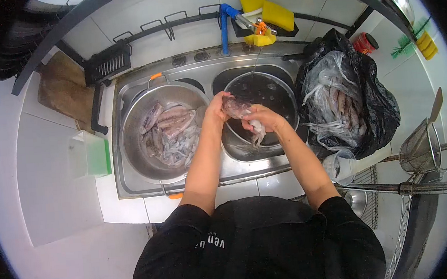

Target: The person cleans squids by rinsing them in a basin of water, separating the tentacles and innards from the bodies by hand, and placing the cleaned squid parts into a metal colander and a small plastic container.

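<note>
Both my hands hold one squid over the right sink basin. My left hand is closed around the body's left end. At the other end, my right hand has its fingers wrapped round the squid, and pale tentacles hang below. Under the hands stands a round metal bowl with dark water. A thin stream falls from the tap behind it. In the left basin, a large steel pot with orange handles contains several squid.
A black plastic bag with more squid in clear plastic lies right of the sink. Yellow sponges sit behind the tap. A mesh strainer is at the far right, a green-lidded container at the left.
</note>
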`<state>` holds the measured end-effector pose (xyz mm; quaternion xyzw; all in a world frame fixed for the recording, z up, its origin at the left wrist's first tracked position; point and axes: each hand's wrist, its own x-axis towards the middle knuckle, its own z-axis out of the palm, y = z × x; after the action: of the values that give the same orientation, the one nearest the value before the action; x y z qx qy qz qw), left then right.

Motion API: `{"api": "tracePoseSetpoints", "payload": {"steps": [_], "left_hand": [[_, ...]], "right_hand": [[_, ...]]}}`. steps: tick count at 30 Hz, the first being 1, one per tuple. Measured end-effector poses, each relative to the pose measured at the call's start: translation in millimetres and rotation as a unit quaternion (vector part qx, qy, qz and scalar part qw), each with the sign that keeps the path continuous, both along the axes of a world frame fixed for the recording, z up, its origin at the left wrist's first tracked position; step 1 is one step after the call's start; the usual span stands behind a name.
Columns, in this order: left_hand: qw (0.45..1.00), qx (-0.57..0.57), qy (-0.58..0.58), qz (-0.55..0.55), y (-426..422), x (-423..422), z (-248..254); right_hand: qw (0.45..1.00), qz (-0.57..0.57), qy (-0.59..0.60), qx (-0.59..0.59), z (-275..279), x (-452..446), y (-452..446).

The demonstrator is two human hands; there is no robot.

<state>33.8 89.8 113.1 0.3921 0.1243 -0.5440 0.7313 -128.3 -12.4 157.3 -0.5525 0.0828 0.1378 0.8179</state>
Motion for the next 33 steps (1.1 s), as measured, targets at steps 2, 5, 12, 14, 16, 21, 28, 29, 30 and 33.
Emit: {"api": "tracePoseSetpoints", "payload": {"steps": [2,5,12,14,16,21,28,29,30,33], "left_hand": [[0.999,-0.011,0.003,-0.035,0.7,0.4,-4.1],[1.0,0.0,-0.021,-0.014,2.7,-3.6,-3.1],[0.999,0.032,-0.006,0.028,0.6,2.9,-18.8],[0.999,0.039,-0.003,0.038,-1.6,3.9,-24.2],[0.998,0.033,-0.004,0.051,-1.6,4.3,-23.6],[0.999,0.038,-0.027,0.014,1.3,1.1,-10.6],[0.998,0.024,-0.04,0.035,-5.2,4.4,-11.6],[0.998,0.024,-0.041,0.035,-6.8,6.5,-17.3],[0.997,0.033,-0.046,0.042,-6.7,5.5,-13.4],[0.997,0.037,-0.044,0.061,-5.1,3.6,-6.0]], "right_hand": [[0.999,0.005,-0.003,0.033,-1.9,-0.1,-2.0],[0.999,-0.006,0.029,-0.041,7.9,4.3,4.4],[0.993,-0.072,0.029,-0.084,6.1,10.1,17.7],[0.992,-0.073,0.023,-0.097,3.5,8.8,16.0],[0.993,-0.083,0.029,-0.079,5.3,6.6,17.2],[0.992,-0.094,0.011,-0.079,4.2,0.8,19.7],[0.985,-0.12,0.006,-0.12,9.1,-7.1,21.6],[0.985,-0.121,0.005,-0.121,10.5,-8.6,21.9],[0.985,-0.131,-0.002,-0.111,11.7,-10.2,22.5],[0.984,-0.138,-0.012,-0.114,18.0,-13.0,21.5]]}}
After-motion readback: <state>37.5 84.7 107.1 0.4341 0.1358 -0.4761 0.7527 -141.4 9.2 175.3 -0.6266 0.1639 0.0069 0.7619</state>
